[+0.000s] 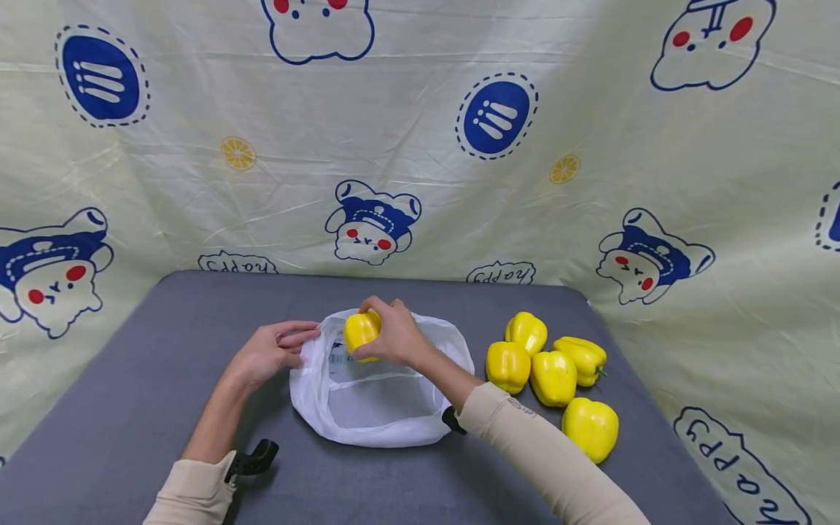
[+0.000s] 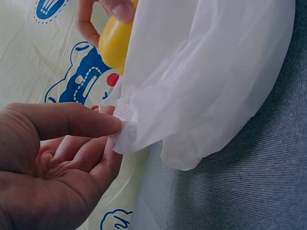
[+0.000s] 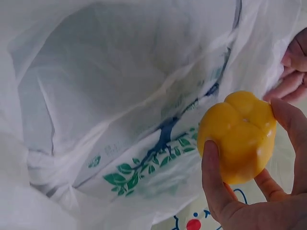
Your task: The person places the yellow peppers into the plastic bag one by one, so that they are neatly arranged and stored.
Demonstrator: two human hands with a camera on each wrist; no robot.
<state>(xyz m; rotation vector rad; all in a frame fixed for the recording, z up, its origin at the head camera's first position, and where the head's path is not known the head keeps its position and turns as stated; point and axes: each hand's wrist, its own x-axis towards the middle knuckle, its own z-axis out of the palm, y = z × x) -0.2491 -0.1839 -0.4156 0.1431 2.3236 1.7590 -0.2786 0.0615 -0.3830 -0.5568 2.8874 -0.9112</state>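
Observation:
A white plastic bag (image 1: pixel 387 436) stands on the grey table with its mouth spread wide. My right hand (image 1: pixel 397 334) grips a yellow bell pepper (image 1: pixel 360 332) over the left part of the bag's opening. In the right wrist view the bell pepper (image 3: pixel 240 139) sits between thumb and fingers, and a green leafy print shows on the bag (image 3: pixel 91 120). With thumb and fingers my left hand (image 1: pixel 272 354) pinches the bag's left rim; the left wrist view shows the left hand (image 2: pixel 67 148) on a thin fold of the bag (image 2: pixel 201 86).
Several yellow bell peppers (image 1: pixel 553 378) lie in a group right of the bag, beside the right forearm. One bell pepper (image 1: pixel 590 429) is nearest the front. Behind the table (image 1: pixel 216 299) hangs a pale printed cloth (image 1: pixel 407 87).

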